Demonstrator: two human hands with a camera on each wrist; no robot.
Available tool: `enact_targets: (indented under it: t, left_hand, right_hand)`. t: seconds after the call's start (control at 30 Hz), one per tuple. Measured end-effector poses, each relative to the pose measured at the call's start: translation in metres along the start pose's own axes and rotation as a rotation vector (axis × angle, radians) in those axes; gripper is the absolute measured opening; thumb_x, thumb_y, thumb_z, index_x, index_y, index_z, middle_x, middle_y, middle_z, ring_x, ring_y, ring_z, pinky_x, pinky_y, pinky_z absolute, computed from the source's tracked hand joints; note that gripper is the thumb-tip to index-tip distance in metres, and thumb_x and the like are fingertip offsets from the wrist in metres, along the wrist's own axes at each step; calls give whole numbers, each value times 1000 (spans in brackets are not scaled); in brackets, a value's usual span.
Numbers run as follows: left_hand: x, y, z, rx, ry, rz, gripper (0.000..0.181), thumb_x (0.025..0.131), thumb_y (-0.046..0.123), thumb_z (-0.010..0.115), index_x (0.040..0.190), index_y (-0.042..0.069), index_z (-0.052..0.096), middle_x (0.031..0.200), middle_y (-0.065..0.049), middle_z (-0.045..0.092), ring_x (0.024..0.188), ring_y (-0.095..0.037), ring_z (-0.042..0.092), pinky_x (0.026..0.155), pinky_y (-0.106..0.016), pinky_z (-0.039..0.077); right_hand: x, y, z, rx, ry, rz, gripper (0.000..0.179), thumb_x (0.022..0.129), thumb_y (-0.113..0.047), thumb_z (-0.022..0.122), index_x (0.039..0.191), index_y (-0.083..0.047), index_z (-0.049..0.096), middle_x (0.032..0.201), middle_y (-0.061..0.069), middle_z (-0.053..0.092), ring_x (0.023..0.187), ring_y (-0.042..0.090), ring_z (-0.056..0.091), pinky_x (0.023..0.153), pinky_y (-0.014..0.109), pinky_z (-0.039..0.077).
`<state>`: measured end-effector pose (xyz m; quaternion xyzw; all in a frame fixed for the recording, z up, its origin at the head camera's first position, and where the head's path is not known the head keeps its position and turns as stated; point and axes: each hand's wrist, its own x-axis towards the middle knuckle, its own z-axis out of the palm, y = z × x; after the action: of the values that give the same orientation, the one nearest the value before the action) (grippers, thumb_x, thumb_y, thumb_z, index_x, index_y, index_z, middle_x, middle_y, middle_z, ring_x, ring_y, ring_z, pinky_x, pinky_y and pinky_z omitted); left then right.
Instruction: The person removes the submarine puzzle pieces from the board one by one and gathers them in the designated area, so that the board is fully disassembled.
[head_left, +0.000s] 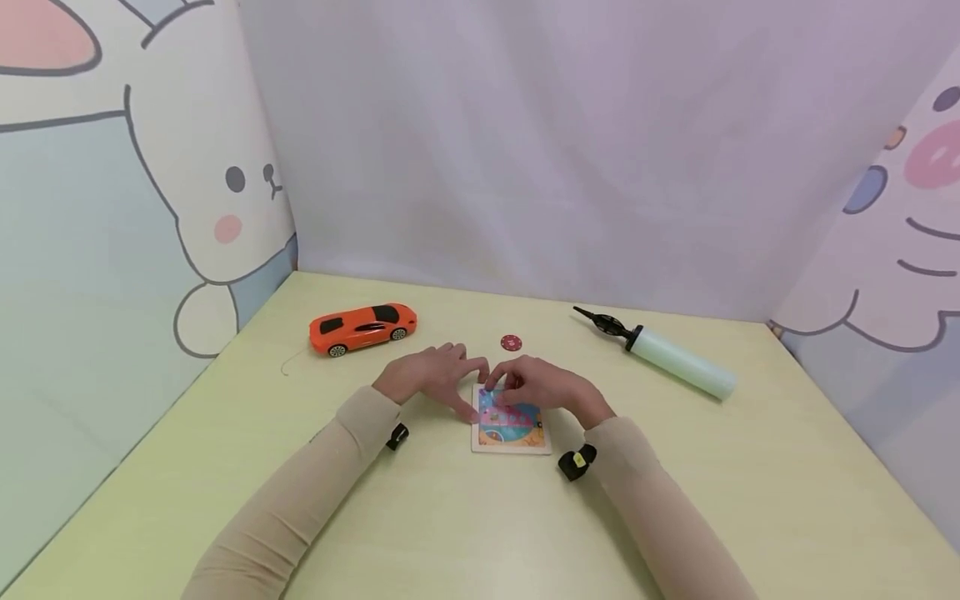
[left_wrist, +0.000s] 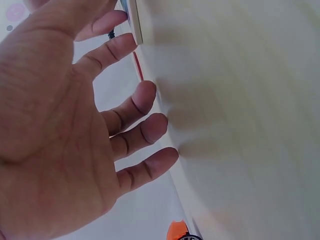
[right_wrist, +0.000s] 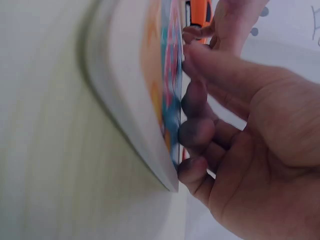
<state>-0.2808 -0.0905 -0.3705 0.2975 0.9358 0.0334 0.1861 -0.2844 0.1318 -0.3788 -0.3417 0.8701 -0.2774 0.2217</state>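
Observation:
A small picture board (head_left: 517, 435) with a pale frame and a pink, blue and orange picture lies flat on the table. At its upper left corner is my left hand (head_left: 441, 379), thumb at the left edge and index fingertip at the top edge. The other fingers of that hand (left_wrist: 65, 115) are spread and slightly bent over the table. My right hand (head_left: 542, 385) reaches over the board's top part, fingertips on the picture. In the right wrist view its fingers (right_wrist: 196, 132) bend against the board's face; I cannot tell whether thumb and index pinch anything.
Beyond the hands lies a red round chip (head_left: 512, 342). An orange toy car (head_left: 363, 329) stands at the back left, and a pale green hand pump (head_left: 678, 360) with a black nozzle lies at the back right. A plain curtain (head_left: 525, 150) hangs behind the table.

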Motion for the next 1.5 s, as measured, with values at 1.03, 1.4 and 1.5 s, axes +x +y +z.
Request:
enact_targets:
  t: [1.03,1.4,1.5]
  left_hand:
    - [9,1,0,-94,-51,0,54,87,56,71,121,24,45,108,-5,47,100,-23,47,82,-39,43]
    - [8,3,-4,-127,-57,-26,54,87,53,73,124,25,44,113,-6,47,105,-24,46,86,-41,44]
    - [9,3,-3,-122,-60,-32,57,87,54,73,127,25,43,114,-6,47,106,-24,46,87,-42,44]
  right_hand:
    - [1,-10,4,9,-61,60,29,98,-12,66,123,-9,51,78,4,46,70,15,43,68,28,37]
    - [2,-10,-1,-3,-96,66,36,95,-12,69,123,-10,46,87,6,51,81,17,49,78,30,41]
    - [3,-11,0,14,-101,84,36,96,-10,68,121,-12,42,89,6,50,85,18,50,82,32,41]
